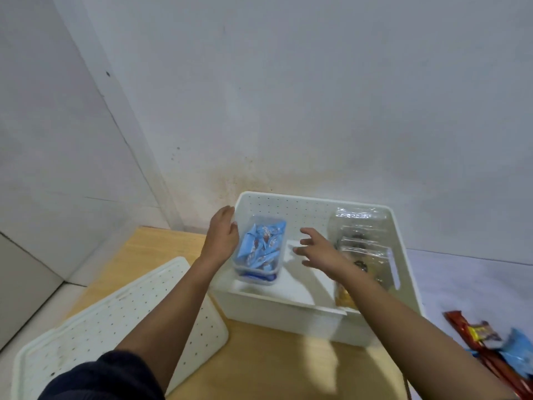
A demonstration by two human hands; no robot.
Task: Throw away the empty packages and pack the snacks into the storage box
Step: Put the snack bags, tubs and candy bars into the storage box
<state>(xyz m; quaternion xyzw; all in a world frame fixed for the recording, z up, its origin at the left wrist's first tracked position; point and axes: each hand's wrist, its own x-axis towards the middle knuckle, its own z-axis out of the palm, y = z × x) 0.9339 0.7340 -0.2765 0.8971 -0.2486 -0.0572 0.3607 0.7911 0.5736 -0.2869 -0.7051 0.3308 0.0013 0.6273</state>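
A white perforated storage box (402,249) stands on a wooden table against the wall. Inside on its left sits a clear plastic tub (261,249) filled with blue snack packets. My left hand (223,235) is against the tub's left side at the box rim, fingers curved along it. My right hand (317,249) hovers over the middle of the box with fingers spread, holding nothing. Clear packets of snacks (364,246) are stacked in the right part of the box, partly hidden by my right forearm.
The box's white perforated lid (115,327) lies on the table (274,368) at the front left. Red and blue snack wrappers (496,345) lie at the right edge. White walls close in behind and to the left.
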